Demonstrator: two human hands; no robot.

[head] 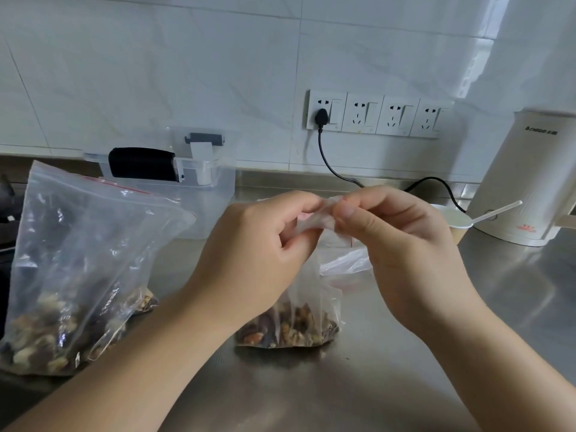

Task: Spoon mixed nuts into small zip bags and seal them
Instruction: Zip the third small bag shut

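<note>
Head view
Grip: the left hand and the right hand meet above the brushed steel counter, each with curled fingers and thumb pinching the crumpled top edge of the small clear plastic zip bag.
Small bag: it hangs straight down from the grip, its bottom resting on the counter, with brown mixed nuts heaped in its lower part; whether its seal is closed cannot be told.
Left of the grip: a large clear zip bag with a red strip stands upright, its mouth open, with more nuts at its bottom.
Behind the grip, to the left: a clear plastic box with a black handle stands at the wall.
Right of the grip: a white plastic spoon lies across the rim of a paper cup, just beside a cream electric kettle.
Just below and behind the right hand: loose empty clear bags lie on the counter.
Above the grip: a row of white wall sockets, one holding a black plug and cord.
</note>
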